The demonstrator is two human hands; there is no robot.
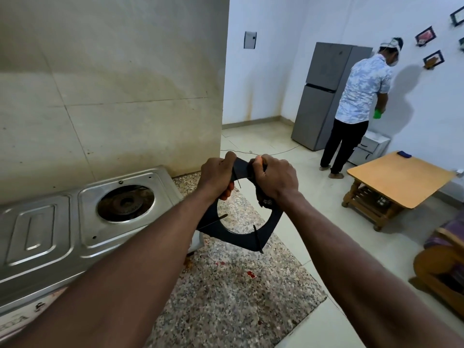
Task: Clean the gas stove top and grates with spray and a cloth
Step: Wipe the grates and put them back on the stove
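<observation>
The gas stove top (62, 222) lies down and left of the grip, on the speckled counter (226, 285) that runs beneath the hands. The black grate (251, 238) hangs tilted in the air, held by its upper edge. The left hand (217, 177) curls round that edge. The right hand (275, 179), just beside it, clasps the same edge with something dark under its fingers, too hidden to name.

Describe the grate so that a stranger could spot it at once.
Start at the steel stove on the speckled counter. Just to its right, the left hand and the right hand hold the grate up over the counter. It is the only flat black square frame with a round hole and thin prongs pointing inward.
</observation>
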